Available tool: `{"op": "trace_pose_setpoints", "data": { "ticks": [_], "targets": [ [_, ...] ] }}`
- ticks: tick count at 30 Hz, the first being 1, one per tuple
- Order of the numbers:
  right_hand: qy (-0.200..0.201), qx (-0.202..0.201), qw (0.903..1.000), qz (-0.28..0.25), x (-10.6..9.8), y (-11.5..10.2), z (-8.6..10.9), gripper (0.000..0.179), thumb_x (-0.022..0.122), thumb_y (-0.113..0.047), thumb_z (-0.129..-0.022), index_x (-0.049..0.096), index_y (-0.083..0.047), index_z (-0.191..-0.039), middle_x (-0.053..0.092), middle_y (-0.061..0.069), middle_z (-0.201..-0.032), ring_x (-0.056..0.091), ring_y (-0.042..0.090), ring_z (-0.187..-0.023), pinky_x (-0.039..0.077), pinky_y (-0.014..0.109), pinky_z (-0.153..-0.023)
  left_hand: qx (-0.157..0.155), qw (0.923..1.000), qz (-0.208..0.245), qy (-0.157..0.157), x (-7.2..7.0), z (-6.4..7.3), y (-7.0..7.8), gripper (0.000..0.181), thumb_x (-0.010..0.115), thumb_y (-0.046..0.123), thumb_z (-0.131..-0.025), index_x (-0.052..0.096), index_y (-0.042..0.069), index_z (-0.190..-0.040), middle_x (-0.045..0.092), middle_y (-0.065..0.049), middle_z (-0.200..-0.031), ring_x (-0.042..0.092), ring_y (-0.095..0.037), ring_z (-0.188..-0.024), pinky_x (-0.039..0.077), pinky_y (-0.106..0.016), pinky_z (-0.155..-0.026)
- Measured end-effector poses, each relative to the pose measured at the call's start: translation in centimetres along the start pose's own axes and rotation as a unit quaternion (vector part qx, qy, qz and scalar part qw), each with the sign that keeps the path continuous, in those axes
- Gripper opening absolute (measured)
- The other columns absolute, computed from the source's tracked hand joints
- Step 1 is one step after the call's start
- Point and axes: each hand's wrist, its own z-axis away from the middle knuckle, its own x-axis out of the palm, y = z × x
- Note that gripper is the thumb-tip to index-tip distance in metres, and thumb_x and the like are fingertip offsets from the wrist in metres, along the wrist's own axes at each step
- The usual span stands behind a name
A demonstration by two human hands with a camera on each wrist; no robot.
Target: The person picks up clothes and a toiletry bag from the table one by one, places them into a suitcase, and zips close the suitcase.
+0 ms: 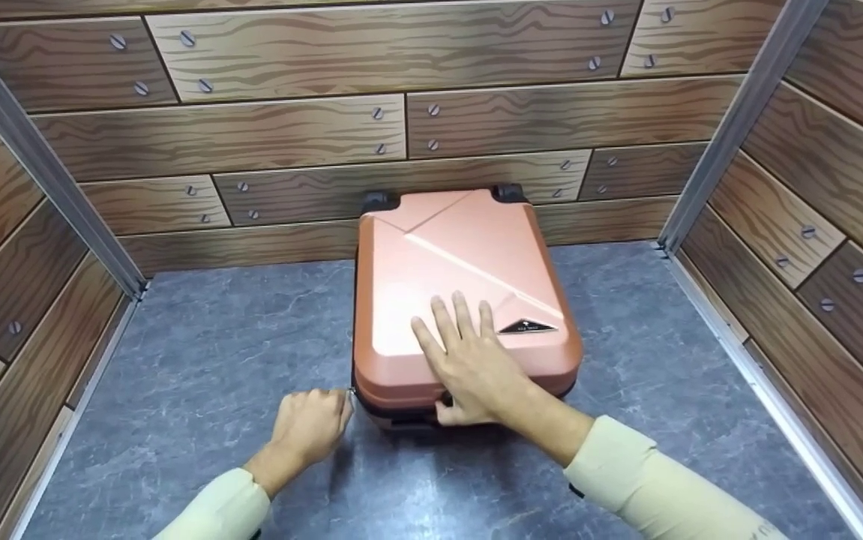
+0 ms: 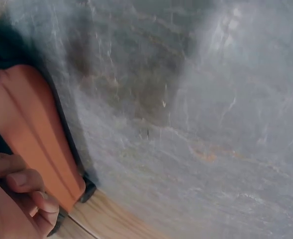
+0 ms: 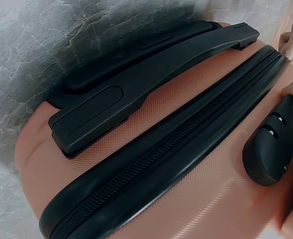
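A rose-pink hard-shell suitcase (image 1: 461,277) lies flat on the floor, its wheels toward the back wall. My right hand (image 1: 472,371) rests spread on the lid's near end, thumb over the edge by the black combination lock (image 3: 273,147). At the near left corner my left hand (image 1: 311,424) has its fingers curled, pinching a small zipper pull (image 1: 352,391) that mostly hides behind them. In the right wrist view the black zipper (image 3: 161,149) runs closed along the side, beside a black carry handle (image 3: 156,84). Curled left fingers (image 2: 24,179) show beside the shell in the left wrist view.
Grey marbled floor (image 1: 236,330) surrounds the suitcase. A wood-patterned back wall (image 1: 289,135) stands right behind its black wheels (image 1: 507,193). Similar side walls meet it at metal corner posts (image 1: 738,120).
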Motion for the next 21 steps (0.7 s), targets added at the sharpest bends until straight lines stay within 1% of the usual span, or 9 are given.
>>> {"op": "trace_pose_setpoints", "data": {
  "ticks": [4, 10, 16, 21],
  "targets": [
    [0.006, -0.004, 1.0000, -0.001, 0.1, 0.0, 0.1, 0.117, 0.065, -0.070, -0.068, 0.024, -0.003, -0.156, 0.027, 0.036, -0.155, 0.029, 0.059, -0.140, 0.030, 0.076, -0.104, -0.016, 0.9995, 0.008, -0.025, 0.2, -0.8, -0.6, 0.038, 0.057, 0.023, -0.095, 0.047, 0.014, -0.060, 0.051, -0.004, -0.052, 0.057, -0.029, -0.047, 0.041, -0.044, -0.040],
    [0.010, -0.004, 0.9999, 0.010, 0.2, 0.0, 0.2, 0.118, 0.063, -0.072, -0.069, 0.024, -0.004, -0.156, 0.028, 0.035, -0.155, 0.030, 0.058, -0.140, 0.031, 0.075, -0.104, -0.012, 0.9989, 0.016, -0.042, 0.6, -1.5, -1.4, 0.039, 0.054, 0.023, -0.098, 0.047, 0.014, -0.061, 0.049, -0.004, -0.053, 0.057, -0.028, -0.049, 0.042, -0.044, -0.042],
    [0.013, -0.012, 0.9998, 0.009, 0.3, -0.2, 0.4, 0.117, 0.063, -0.071, -0.069, 0.025, -0.003, -0.156, 0.029, 0.036, -0.154, 0.032, 0.059, -0.139, 0.032, 0.074, -0.103, -0.015, 0.9973, 0.027, -0.067, 0.5, -1.5, -1.7, 0.040, 0.053, 0.023, -0.099, 0.045, 0.015, -0.060, 0.050, -0.004, -0.054, 0.057, -0.028, -0.050, 0.042, -0.043, -0.042],
    [0.030, -0.009, 0.9995, 0.009, 0.5, 0.1, 0.4, 0.117, 0.065, -0.069, -0.067, 0.028, -0.003, -0.155, 0.030, 0.036, -0.153, 0.033, 0.059, -0.138, 0.033, 0.074, -0.103, -0.028, 0.9956, 0.028, -0.085, 0.4, -2.3, -1.8, 0.042, 0.049, 0.025, -0.101, 0.044, 0.015, -0.060, 0.054, -0.007, -0.057, 0.061, -0.032, -0.054, 0.045, -0.047, -0.045]
  ]
}}
